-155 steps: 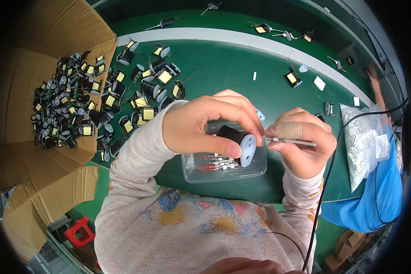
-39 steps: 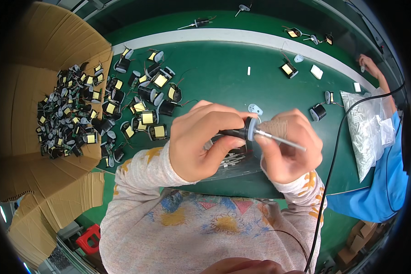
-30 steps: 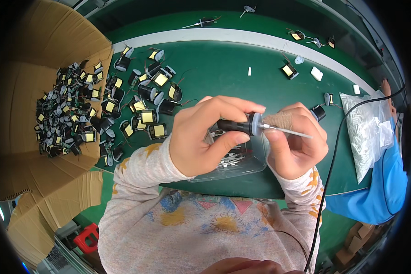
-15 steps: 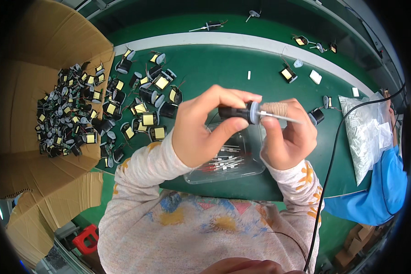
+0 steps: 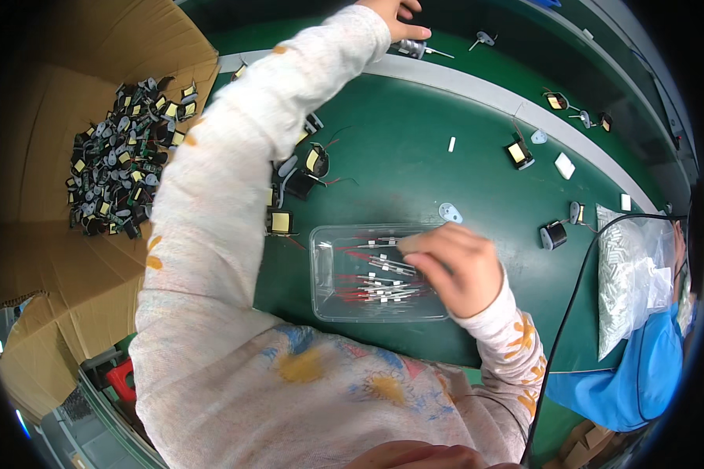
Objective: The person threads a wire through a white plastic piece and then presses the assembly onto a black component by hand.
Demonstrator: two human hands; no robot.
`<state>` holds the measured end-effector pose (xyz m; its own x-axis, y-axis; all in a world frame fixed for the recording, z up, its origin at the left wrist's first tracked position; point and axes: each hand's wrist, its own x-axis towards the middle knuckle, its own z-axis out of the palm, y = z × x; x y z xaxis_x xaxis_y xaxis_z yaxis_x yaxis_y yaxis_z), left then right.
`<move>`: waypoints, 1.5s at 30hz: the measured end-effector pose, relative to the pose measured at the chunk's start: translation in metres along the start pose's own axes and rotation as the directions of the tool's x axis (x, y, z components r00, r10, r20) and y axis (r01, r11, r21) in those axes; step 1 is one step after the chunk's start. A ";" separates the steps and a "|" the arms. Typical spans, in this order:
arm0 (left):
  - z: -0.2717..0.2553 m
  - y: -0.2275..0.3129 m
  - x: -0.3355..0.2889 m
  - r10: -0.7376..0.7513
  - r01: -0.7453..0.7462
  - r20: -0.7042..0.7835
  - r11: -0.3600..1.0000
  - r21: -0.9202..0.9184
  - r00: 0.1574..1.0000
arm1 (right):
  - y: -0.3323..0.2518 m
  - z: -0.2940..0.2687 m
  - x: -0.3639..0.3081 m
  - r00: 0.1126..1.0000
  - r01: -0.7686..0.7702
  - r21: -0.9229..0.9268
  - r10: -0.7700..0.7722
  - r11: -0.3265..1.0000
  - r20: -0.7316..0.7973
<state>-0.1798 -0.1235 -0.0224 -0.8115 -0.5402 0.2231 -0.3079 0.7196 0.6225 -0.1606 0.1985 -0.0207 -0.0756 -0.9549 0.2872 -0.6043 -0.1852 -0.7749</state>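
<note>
My left hand (image 5: 399, 17) reaches to the far green strip, its thumb stretched out and some fingers cut off by the top edge. Right under it lies a black cylindrical unit with a thin rod (image 5: 412, 49), the rod pointing right. My right hand (image 5: 457, 266) is over the right side of a clear plastic tray (image 5: 315, 273), blurred, thumb and fingertips pinched together. Thin white rods with red wire ends (image 5: 383, 291) lie in the tray. One rod's end meets the pinched fingertips; whether they grip it is unclear. A loose grey plate (image 5: 450, 213) sits just beyond this hand.
A cardboard box (image 5: 31, 141) at left holds many black units with yellow pads (image 5: 125, 160). More units (image 5: 281, 223) lie beside my left sleeve. At right are a black unit (image 5: 554, 234), a bag of white pieces (image 5: 622, 281), a black cable (image 5: 575, 293) and another person's blue sleeve (image 5: 649, 367).
Both hands have parted from the black unit they held together. My left hand has gone far forward and let the unit down on the far strip; my right hand has come down to the tray.
</note>
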 end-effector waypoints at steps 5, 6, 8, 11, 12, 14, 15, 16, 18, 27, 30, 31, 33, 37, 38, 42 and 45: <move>-0.053 0.046 -0.096 0.074 -0.271 0.668 0.942 0.197 0.740 | 0.001 0.031 -0.007 0.982 0.010 -0.382 0.064 0.924 0.180; -0.059 0.044 -0.120 0.153 -0.442 0.677 0.853 0.278 0.720 | 0.002 0.038 -0.007 0.981 0.036 -0.489 0.063 0.872 0.184; -0.052 0.035 -0.162 0.059 -0.463 0.685 0.779 0.423 0.726 | 0.004 0.053 -0.007 0.985 0.074 -0.629 0.043 0.774 0.169; -0.034 0.017 -0.190 0.071 -0.489 0.577 0.620 0.613 0.814 | 0.008 0.063 -0.007 0.991 0.070 -0.657 0.022 0.751 0.131; -0.031 0.012 -0.196 0.071 -0.483 0.569 0.621 0.618 0.819 | 0.011 0.064 -0.007 0.990 0.080 -0.649 0.018 0.757 0.143; -0.029 -0.001 -0.199 0.054 -0.410 0.462 0.561 0.719 0.885 | 0.012 0.065 -0.008 0.987 0.113 -0.662 -0.006 0.741 0.161; -0.031 -0.007 -0.197 0.061 -0.411 0.460 0.563 0.717 0.886 | 0.012 0.065 -0.009 0.984 0.139 -0.671 -0.024 0.728 0.177; -0.035 -0.014 -0.194 0.040 -0.384 0.477 0.653 0.652 0.878 | 0.011 0.063 -0.008 0.977 0.109 -0.634 0.034 0.765 0.209; -0.038 -0.017 -0.193 0.028 -0.326 0.481 0.768 0.551 0.876 | 0.010 0.054 -0.005 0.969 0.059 -0.555 0.086 0.830 0.232; -0.037 -0.019 -0.197 -0.104 -0.065 0.251 0.809 0.585 0.962 | -0.004 0.006 0.007 0.949 -0.314 0.594 0.254 0.741 0.186; -0.054 -0.006 -0.203 0.231 -0.265 0.131 0.842 0.470 0.964 | -0.010 -0.004 0.011 0.960 -0.277 0.722 0.210 0.634 0.184; -0.058 -0.001 -0.202 0.232 -0.266 0.129 0.840 0.473 0.964 | -0.010 -0.004 0.013 0.961 -0.273 0.722 0.206 0.635 0.182; -0.063 0.009 -0.198 0.407 -0.371 -0.065 0.879 0.300 0.911 | -0.009 -0.004 0.016 0.966 -0.231 0.823 0.221 0.518 0.132; -0.062 0.057 -0.206 0.094 -0.128 -0.095 0.868 -0.479 0.991 | -0.002 -0.019 0.021 0.969 -0.027 0.840 0.219 0.543 -0.111; -0.059 0.062 -0.208 0.093 -0.111 -0.062 0.777 -0.619 0.994 | -0.001 -0.022 0.021 0.956 -0.002 0.817 0.240 0.577 -0.167; -0.057 0.079 -0.209 0.120 -0.082 0.001 0.683 -0.726 0.993 | -0.018 -0.034 0.017 0.895 0.041 0.543 0.212 0.838 -0.393; -0.060 0.079 -0.206 0.145 -0.062 0.081 0.772 -0.633 0.986 | -0.025 -0.040 0.013 0.865 0.020 0.039 0.002 0.999 -0.501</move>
<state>-0.0070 0.0188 0.0261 -0.8851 -0.3927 0.2497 0.1270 0.3124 0.9414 -0.1781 0.2006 0.0252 -0.4642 -0.7102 0.5293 -0.5742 -0.2137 -0.7904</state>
